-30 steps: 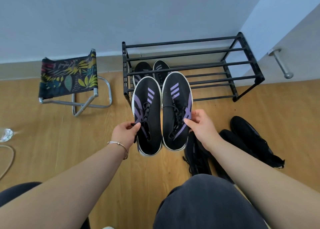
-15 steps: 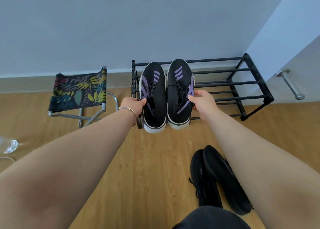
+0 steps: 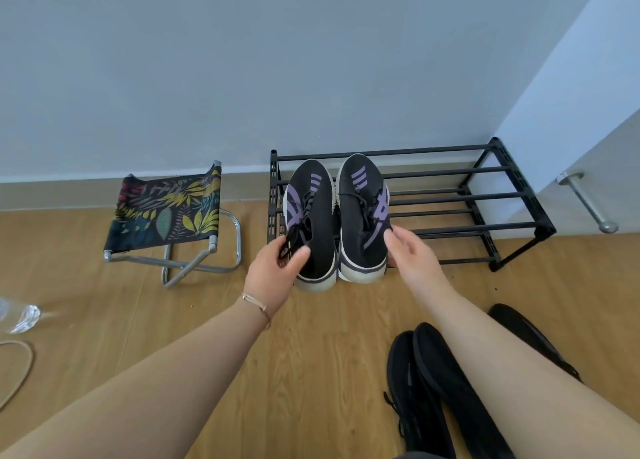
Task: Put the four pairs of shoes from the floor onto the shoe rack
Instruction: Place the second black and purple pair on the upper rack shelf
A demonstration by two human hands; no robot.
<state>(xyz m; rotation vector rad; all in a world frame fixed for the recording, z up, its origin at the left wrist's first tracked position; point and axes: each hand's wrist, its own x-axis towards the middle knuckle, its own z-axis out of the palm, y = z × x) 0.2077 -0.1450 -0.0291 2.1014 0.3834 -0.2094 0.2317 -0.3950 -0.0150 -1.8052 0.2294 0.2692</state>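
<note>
Purple-striped sneakers set on the top shelf — hands coming loose.

Closest, black shoes [image 3: 446, 392] wait on the wood floor [image 3: 311, 372]. Both arms reach forward. The left hand [image 3: 273, 271] curls on the left sneaker [image 3: 310, 223] by the laces, maybe just touching — hard to tell. The right hand [image 3: 410, 250] is spread, beside the right sneaker [image 3: 363, 216], not gripping. Both heels stick out past the shoe rack [image 3: 485, 195], so push them back gently before letting go.
</note>
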